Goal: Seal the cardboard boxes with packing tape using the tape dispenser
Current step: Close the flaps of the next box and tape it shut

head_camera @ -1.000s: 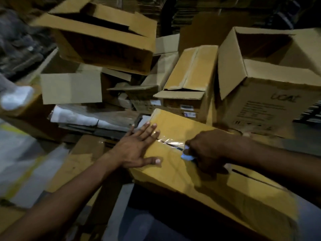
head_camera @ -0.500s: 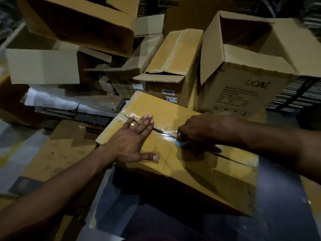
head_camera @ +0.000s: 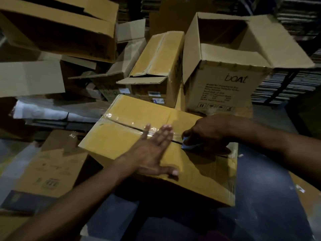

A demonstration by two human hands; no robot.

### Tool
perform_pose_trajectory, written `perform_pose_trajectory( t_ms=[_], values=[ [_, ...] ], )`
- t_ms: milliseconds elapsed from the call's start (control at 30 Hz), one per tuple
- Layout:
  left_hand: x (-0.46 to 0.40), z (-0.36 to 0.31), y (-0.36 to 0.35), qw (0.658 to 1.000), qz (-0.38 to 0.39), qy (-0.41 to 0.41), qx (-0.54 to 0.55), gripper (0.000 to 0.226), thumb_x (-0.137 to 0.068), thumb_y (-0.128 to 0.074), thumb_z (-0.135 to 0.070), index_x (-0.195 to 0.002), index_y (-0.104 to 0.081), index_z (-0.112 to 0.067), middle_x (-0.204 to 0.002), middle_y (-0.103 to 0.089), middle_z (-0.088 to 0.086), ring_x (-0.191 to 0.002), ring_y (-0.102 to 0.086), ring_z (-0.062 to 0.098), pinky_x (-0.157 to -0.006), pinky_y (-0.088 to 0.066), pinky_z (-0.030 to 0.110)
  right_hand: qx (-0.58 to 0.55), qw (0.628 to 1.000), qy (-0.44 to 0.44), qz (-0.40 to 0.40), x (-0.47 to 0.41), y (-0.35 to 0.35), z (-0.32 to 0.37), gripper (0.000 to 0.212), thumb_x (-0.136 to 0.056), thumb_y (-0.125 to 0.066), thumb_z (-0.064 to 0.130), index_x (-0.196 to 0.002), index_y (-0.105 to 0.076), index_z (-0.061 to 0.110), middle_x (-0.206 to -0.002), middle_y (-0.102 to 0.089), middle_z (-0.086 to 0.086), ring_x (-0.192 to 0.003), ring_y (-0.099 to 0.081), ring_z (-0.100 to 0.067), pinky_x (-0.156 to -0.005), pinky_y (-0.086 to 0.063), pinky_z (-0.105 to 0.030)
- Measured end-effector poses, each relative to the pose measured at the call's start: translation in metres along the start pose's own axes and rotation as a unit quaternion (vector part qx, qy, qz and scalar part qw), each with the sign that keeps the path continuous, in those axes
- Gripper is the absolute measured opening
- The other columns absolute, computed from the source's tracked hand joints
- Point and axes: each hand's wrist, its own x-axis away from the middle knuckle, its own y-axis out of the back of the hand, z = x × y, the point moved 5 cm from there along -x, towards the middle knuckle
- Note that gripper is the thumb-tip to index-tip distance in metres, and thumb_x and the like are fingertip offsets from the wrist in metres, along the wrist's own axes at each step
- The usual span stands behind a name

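Observation:
A closed yellow-brown cardboard box [head_camera: 125,136] lies in front of me, its two top flaps meeting in a dark seam. Clear packing tape [head_camera: 121,121] shines along the far part of that seam. My left hand [head_camera: 152,150] lies flat on the box top, fingers straight and pressing over the taped seam, thumb spread toward the near edge. Just right of it, my right hand [head_camera: 210,133] curls around a blue tape dispenser [head_camera: 188,145] held against the seam; most of the dispenser is hidden under the fingers.
Behind stand an open box marked "boat" [head_camera: 225,91], a half-closed box [head_camera: 156,66] and a tilted open box [head_camera: 57,30] at upper left. A flattened carton [head_camera: 52,164] lies at left. Dark blue floor [head_camera: 260,197] shows on the right.
My left hand slid right along the taped seam, closer to my right hand. The right hand with the dispenser drew further along the seam, leaving more tape behind.

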Motion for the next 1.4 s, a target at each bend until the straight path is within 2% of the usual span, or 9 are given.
perform_pose_trajectory(
  t_ms=[100, 267, 500, 633, 767, 967, 1200, 1300, 1400],
  values=[
    [-0.015, -0.007, 0.006, 0.999, -0.032, -0.006, 0.002, 0.125, -0.079, -0.018, -0.102, -0.163, 0.022, -0.018, -0.169, 0.03, 0.0, -0.156, 0.027, 0.014, -0.121, 0.018, 0.065, -0.029, 0.999, 0.002, 0.014, 0.01, 0.004, -0.005, 0.06, -0.091, -0.067, 0.035, -0.148, -0.048, 0.046, -0.14, -0.061, 0.009, -0.115, -0.063, -0.016, -0.093, -0.058, -0.041],
    [0.011, 0.047, 0.002, 0.999, -0.04, 0.004, -0.028, 0.118, -0.083, -0.016, -0.099, -0.162, 0.025, -0.021, -0.169, 0.031, -0.002, -0.156, 0.027, 0.011, -0.128, 0.007, 0.053, -0.144, 0.989, 0.029, -0.006, 0.035, 0.018, -0.015, 0.064, -0.093, -0.068, 0.015, -0.148, -0.048, 0.044, -0.159, -0.039, 0.02, -0.133, -0.047, -0.006, -0.092, -0.042, -0.018],
    [0.014, 0.045, 0.002, 0.998, -0.06, -0.028, -0.003, 0.117, -0.085, -0.025, -0.097, -0.163, 0.021, -0.022, -0.171, 0.028, -0.004, -0.156, 0.026, 0.009, -0.129, 0.008, 0.051, -0.122, 0.991, 0.049, 0.002, 0.039, 0.005, -0.003, 0.066, -0.094, -0.066, 0.022, -0.151, -0.044, 0.046, -0.16, -0.038, 0.018, -0.129, -0.046, -0.004, -0.097, -0.044, -0.025],
    [0.011, 0.045, -0.002, 0.999, -0.037, -0.025, -0.021, 0.118, -0.083, -0.019, -0.099, -0.162, 0.023, -0.023, -0.169, 0.032, -0.005, -0.155, 0.03, 0.009, -0.128, 0.006, 0.053, -0.048, 0.998, 0.037, -0.025, 0.021, -0.014, 0.008, 0.044, -0.094, -0.063, 0.043, -0.138, -0.057, 0.044, -0.127, -0.064, 0.009, -0.111, -0.061, -0.017, -0.086, -0.058, -0.044],
    [0.008, 0.029, -0.001, 0.999, 0.012, 0.008, -0.035, 0.129, -0.076, -0.016, -0.104, -0.158, 0.032, -0.018, -0.165, 0.041, 0.0, -0.152, 0.037, 0.015, -0.125, 0.015, 0.057, -0.012, 0.998, 0.03, -0.057, 0.016, -0.016, 0.014, 0.032, -0.095, -0.063, 0.049, -0.125, -0.064, 0.038, -0.102, -0.066, 0.009, -0.093, -0.062, -0.015, -0.068, -0.057, -0.036],
    [-0.007, -0.018, -0.004, 0.999, -0.004, -0.047, 0.001, 0.117, -0.086, -0.015, -0.096, -0.164, 0.018, -0.016, -0.169, 0.03, 0.003, -0.154, 0.031, 0.011, -0.129, 0.009, 0.046, -0.036, 0.998, 0.02, -0.048, 0.016, -0.012, 0.009, 0.041, -0.091, -0.064, 0.05, -0.13, -0.065, 0.037, -0.109, -0.068, 0.01, -0.093, -0.063, -0.016, -0.075, -0.06, -0.039],
    [0.076, 0.149, -0.01, 0.979, -0.017, 0.204, 0.012, 0.116, -0.078, 0.0, -0.1, -0.163, 0.021, -0.024, -0.169, 0.027, -0.003, -0.16, 0.014, 0.017, -0.127, 0.011, 0.053, -0.075, 0.995, 0.025, -0.062, 0.023, -0.013, 0.007, 0.05, -0.092, -0.068, 0.038, -0.14, -0.057, 0.044, -0.107, -0.057, 0.02, -0.082, -0.047, -0.002, -0.079, -0.054, -0.032],
    [0.053, 0.114, -0.009, 0.975, 0.0, 0.223, 0.007, 0.133, -0.069, 0.005, -0.105, -0.162, 0.021, -0.011, -0.167, 0.029, 0.012, -0.157, 0.023, 0.027, -0.12, 0.019, 0.066, -0.057, 0.996, 0.027, -0.068, 0.024, -0.013, 0.012, 0.051, -0.092, -0.067, 0.035, -0.141, -0.057, 0.046, -0.104, -0.049, 0.024, -0.076, -0.04, -0.002, -0.073, -0.05, -0.029],
    [0.02, 0.036, -0.005, 0.991, 0.001, 0.13, 0.013, 0.135, -0.071, 0.0, -0.105, -0.161, 0.02, -0.007, -0.167, 0.031, 0.013, -0.155, 0.029, 0.026, -0.122, 0.014, 0.066, -0.064, 0.996, 0.012, -0.067, 0.023, -0.011, 0.012, 0.053, -0.091, -0.069, 0.034, -0.141, -0.057, 0.046, -0.107, -0.049, 0.02, -0.087, -0.045, -0.008, -0.076, -0.052, -0.032]
  ],
)
